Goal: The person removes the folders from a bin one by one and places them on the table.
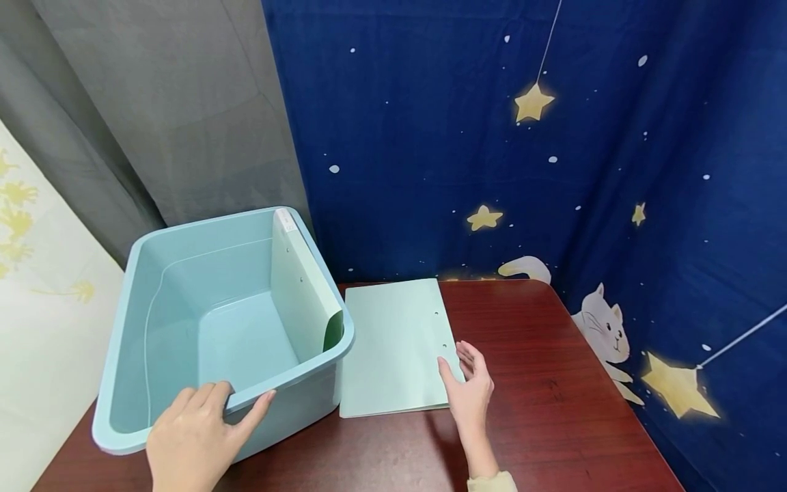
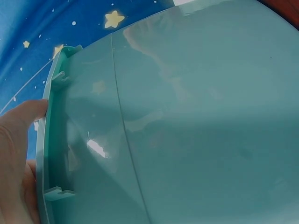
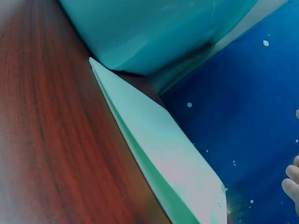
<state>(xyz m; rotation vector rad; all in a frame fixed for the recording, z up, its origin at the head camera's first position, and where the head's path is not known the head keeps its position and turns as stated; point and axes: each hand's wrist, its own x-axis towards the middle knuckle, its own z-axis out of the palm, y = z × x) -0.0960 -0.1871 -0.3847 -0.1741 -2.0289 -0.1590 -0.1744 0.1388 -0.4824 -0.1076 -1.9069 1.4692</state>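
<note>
A light blue plastic tub [image 1: 126, 328] stands at the left of the table. My left hand [image 1: 193, 434] grips its near rim, fingers over the inside and thumb along the outside; the left wrist view shows the thumb [image 2: 32, 111] on the rim beside the tub's outer wall [image 2: 196, 116]. Inside, a pale green folder [image 1: 301, 287] with a white spine label leans upright against the right wall. Another pale green folder [image 1: 393, 348] lies flat on the table, right of the tub. My right hand [image 1: 472, 393] is at its right edge, thumb and fingers spread apart; contact is unclear.
The dark red wooden table [image 1: 553, 403] extends right of the flat folder. Behind it hangs a blue curtain [image 1: 418, 137] with stars and a cat, next to a grey curtain [image 1: 203, 109]. A white cloth [image 1: 43, 369] with yellow prints hangs at far left.
</note>
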